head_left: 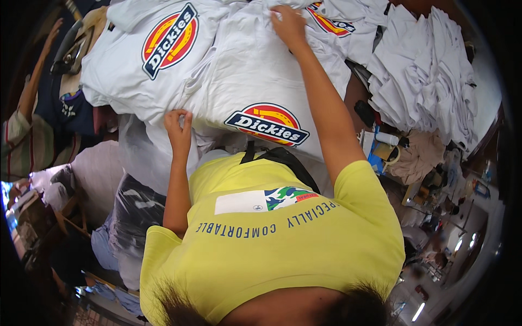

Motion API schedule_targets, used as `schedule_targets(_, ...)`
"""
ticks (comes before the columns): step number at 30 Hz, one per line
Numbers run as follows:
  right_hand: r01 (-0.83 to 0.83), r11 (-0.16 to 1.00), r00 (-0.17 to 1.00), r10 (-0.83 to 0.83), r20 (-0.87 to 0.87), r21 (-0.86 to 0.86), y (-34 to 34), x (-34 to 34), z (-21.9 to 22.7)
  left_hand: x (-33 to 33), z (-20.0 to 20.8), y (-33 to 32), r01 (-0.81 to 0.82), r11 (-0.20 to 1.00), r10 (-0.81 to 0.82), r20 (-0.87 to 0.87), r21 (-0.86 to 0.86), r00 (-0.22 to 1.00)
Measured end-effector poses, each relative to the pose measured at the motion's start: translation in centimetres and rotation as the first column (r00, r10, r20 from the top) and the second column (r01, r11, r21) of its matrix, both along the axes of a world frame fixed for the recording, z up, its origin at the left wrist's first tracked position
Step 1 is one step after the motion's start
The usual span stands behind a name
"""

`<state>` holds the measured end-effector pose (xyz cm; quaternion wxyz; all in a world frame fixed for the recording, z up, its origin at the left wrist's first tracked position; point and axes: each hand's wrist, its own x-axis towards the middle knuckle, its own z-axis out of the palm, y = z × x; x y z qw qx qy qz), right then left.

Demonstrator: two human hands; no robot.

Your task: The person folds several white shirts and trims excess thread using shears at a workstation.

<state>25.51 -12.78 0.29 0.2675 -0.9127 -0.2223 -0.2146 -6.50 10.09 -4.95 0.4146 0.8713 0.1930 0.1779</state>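
A white T-shirt point(250, 70) lies spread in front of me, its red, yellow and navy printed emblem nearest my body. At its near left edge, my left hand point(178, 129) has its fingers curled in on the cloth, apparently pinching it. My right arm reaches across to the far side, where my right hand point(290, 27) rests on the fabric with its fingers apart. Another white T-shirt point(119, 68) with the same emblem lies to the left. A further printed white shirt point(361, 46) shows beyond my right forearm.
A tall heap of white garments point(421, 70) stands at the right. Near it are a white thread spool point(387, 139) and crumpled beige cloth point(421, 157). At the left are a co-worker's raised arm point(35, 84), a pale sack point(98, 176) and a dark plastic bag point(136, 212).
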Motion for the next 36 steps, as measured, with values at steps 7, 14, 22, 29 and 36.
schedule_targets(7,-0.193,0.911,0.963,0.104,-0.250,-0.365,8.6,-0.5,1.0,-1.1,-1.1,-0.1,0.014,0.992,-0.024,-0.077,-0.127,0.997)
schedule_targets(14,-0.145,0.926,0.984,0.172,-0.048,0.350,-1.0,-2.0,-1.2,-4.4,0.0,-2.6,0.008,0.999,-0.004,0.121,-0.033,0.993)
schedule_targets(22,0.222,0.859,0.942,-0.066,-0.329,0.461,-12.7,-13.2,-3.2,-6.6,-0.2,-5.7,0.541,0.820,-0.534,-0.088,0.186,0.841)
schedule_targets(29,-0.012,0.992,0.994,-0.001,-0.108,-0.122,-7.3,-19.5,-2.7,-7.5,0.2,-6.0,0.474,0.800,-0.455,-0.143,0.368,0.879)
schedule_targets(36,0.143,0.964,0.980,-0.169,-0.101,-0.226,-7.4,-17.7,-5.0,-8.6,0.5,-5.5,0.414,0.730,-0.411,-0.135,0.543,0.901)
